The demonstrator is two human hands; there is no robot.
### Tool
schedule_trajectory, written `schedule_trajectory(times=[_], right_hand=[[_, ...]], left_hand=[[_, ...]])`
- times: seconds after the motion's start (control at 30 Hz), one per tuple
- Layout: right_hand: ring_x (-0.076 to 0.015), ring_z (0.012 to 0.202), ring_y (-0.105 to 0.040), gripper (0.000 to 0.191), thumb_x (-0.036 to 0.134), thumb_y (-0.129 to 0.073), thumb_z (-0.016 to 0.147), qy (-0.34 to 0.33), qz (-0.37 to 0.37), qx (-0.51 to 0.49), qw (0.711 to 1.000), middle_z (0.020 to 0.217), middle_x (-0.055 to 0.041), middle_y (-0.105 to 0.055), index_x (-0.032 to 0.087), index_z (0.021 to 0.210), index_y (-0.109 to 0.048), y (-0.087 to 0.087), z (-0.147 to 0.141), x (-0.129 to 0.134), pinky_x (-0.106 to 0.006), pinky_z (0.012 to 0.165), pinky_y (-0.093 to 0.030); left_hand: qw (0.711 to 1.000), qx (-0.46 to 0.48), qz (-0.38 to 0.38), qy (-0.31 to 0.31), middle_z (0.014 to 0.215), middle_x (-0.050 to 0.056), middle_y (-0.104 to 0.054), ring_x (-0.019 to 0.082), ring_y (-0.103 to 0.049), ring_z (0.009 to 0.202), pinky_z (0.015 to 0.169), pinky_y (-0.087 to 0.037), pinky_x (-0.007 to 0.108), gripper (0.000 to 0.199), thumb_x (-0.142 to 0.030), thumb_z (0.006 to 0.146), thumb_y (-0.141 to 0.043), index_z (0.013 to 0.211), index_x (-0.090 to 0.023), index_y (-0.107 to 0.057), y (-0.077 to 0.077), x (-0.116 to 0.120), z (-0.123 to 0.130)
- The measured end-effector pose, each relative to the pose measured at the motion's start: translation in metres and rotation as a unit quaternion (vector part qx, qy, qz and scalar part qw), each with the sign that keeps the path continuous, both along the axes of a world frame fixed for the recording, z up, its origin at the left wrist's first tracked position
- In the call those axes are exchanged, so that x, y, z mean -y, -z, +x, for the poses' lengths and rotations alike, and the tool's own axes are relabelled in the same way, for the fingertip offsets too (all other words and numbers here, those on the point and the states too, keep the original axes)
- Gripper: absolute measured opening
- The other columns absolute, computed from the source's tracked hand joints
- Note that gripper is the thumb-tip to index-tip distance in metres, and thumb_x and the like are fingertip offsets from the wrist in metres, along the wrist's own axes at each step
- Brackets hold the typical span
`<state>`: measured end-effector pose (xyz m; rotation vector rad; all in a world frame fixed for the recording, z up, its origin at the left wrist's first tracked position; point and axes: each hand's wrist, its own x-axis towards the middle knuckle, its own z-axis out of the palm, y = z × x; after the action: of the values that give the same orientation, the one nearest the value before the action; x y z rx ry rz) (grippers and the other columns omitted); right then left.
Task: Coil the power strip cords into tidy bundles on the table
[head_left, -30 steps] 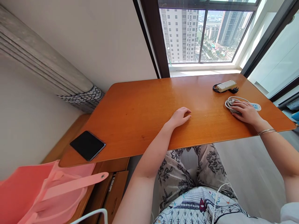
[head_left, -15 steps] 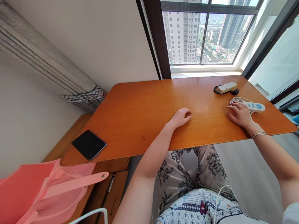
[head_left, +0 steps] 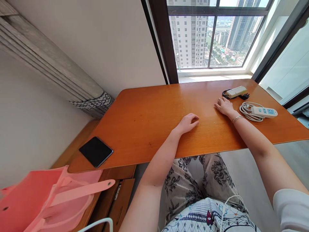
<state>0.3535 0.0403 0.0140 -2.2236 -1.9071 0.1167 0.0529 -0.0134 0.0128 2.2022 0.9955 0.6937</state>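
My left hand point(head_left: 189, 123) rests on the orange-brown wooden table point(head_left: 149, 112), its fingers loosely curled and apart from the thumb, holding nothing. Farther right, my right hand point(head_left: 225, 106) lies palm down with fingers spread, nearest to a pale power strip point(head_left: 236, 91) with a coiled black cord and plug. A second, white power strip point(head_left: 264, 111) with blue sockets and a coiled white cord lies to the right of that hand. At the table's left corner is a dark flat tablet point(head_left: 96, 151).
A pink bag point(head_left: 36, 196) with a strap stands at the lower left, beside a wooden cabinet point(head_left: 123, 199). The window point(head_left: 214, 42) is behind the table. A gathered grey curtain point(head_left: 53, 61) hangs at the left. A white cord crosses my lap.
My right hand has moved left and away from the white power strip, whose coiled cord now shows fully. My left hand has stayed in place. The view has shifted slightly.
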Motion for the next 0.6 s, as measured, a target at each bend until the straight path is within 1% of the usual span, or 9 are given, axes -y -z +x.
schedule_trajectory(times=[0.13,0.23,0.3,0.37,0.43,0.53,0.6], right_hand=[[-0.0410,0.150,-0.035,0.079,0.062,-0.037,0.098,0.046,-0.007,0.001,0.999,0.164,-0.0247,-0.037,0.010,0.158,-0.039,0.002,0.006,-0.014,-0.062,0.120,-0.028],[-0.0407,0.149,-0.035,0.080,0.059,-0.035,0.098,0.053,-0.002,-0.001,0.999,0.164,-0.0258,-0.037,0.007,0.159,-0.036,0.000,0.013,-0.021,-0.063,0.121,-0.026],[-0.0396,0.149,-0.036,0.080,0.058,-0.034,0.099,0.058,-0.005,0.006,0.998,0.163,-0.0257,-0.037,0.006,0.159,-0.036,-0.001,0.018,-0.026,-0.060,0.122,-0.025],[-0.0384,0.149,-0.037,0.079,0.058,-0.032,0.099,0.069,-0.010,0.016,0.997,0.163,-0.0254,-0.038,0.004,0.158,-0.037,-0.002,0.025,-0.030,-0.058,0.123,-0.024],[-0.0381,0.148,-0.038,0.077,0.057,-0.032,0.100,0.082,-0.012,0.019,0.996,0.161,-0.0256,-0.041,0.004,0.155,-0.041,-0.003,0.034,-0.035,-0.058,0.123,-0.024],[-0.0392,0.146,-0.040,0.073,0.056,-0.036,0.099,0.096,0.000,0.000,0.995,0.157,-0.0270,-0.044,0.005,0.149,-0.048,-0.003,0.045,-0.039,-0.063,0.122,-0.022],[-0.0407,0.146,-0.040,0.071,0.056,-0.040,0.098,0.108,0.012,-0.015,0.994,0.156,-0.0281,-0.045,0.006,0.147,-0.050,-0.003,0.045,-0.040,-0.066,0.121,-0.020]], left_hand=[[1.000,0.003,-0.007,-0.002,0.115,0.008,-0.072,0.023,-0.067,0.110,0.104,-0.054,0.042,0.017,-0.027,0.088,-0.062,0.102,-0.020,-0.069,0.000,0.001,0.000],[1.000,0.002,-0.013,-0.003,0.115,0.008,-0.072,0.023,-0.067,0.109,0.103,-0.054,0.042,0.017,-0.027,0.088,-0.062,0.102,-0.020,-0.069,-0.002,0.002,0.000],[1.000,0.001,-0.017,-0.005,0.115,0.008,-0.072,0.023,-0.067,0.109,0.102,-0.054,0.041,0.017,-0.027,0.088,-0.062,0.102,-0.019,-0.068,-0.003,0.003,0.000],[1.000,0.003,-0.022,-0.006,0.115,0.008,-0.071,0.023,-0.067,0.108,0.101,-0.055,0.041,0.017,-0.028,0.088,-0.062,0.102,-0.020,-0.068,-0.004,0.004,0.000],[1.000,0.005,-0.024,-0.007,0.114,0.008,-0.071,0.023,-0.067,0.108,0.100,-0.055,0.041,0.017,-0.027,0.088,-0.062,0.102,-0.020,-0.068,-0.004,0.005,0.000],[1.000,0.006,-0.021,-0.006,0.114,0.008,-0.072,0.023,-0.067,0.108,0.101,-0.055,0.041,0.017,-0.027,0.088,-0.062,0.102,-0.020,-0.068,-0.004,0.004,0.000],[1.000,0.004,-0.018,-0.004,0.114,0.008,-0.072,0.024,-0.067,0.109,0.102,-0.054,0.042,0.017,-0.027,0.088,-0.062,0.102,-0.020,-0.069,-0.004,0.003,0.000]])
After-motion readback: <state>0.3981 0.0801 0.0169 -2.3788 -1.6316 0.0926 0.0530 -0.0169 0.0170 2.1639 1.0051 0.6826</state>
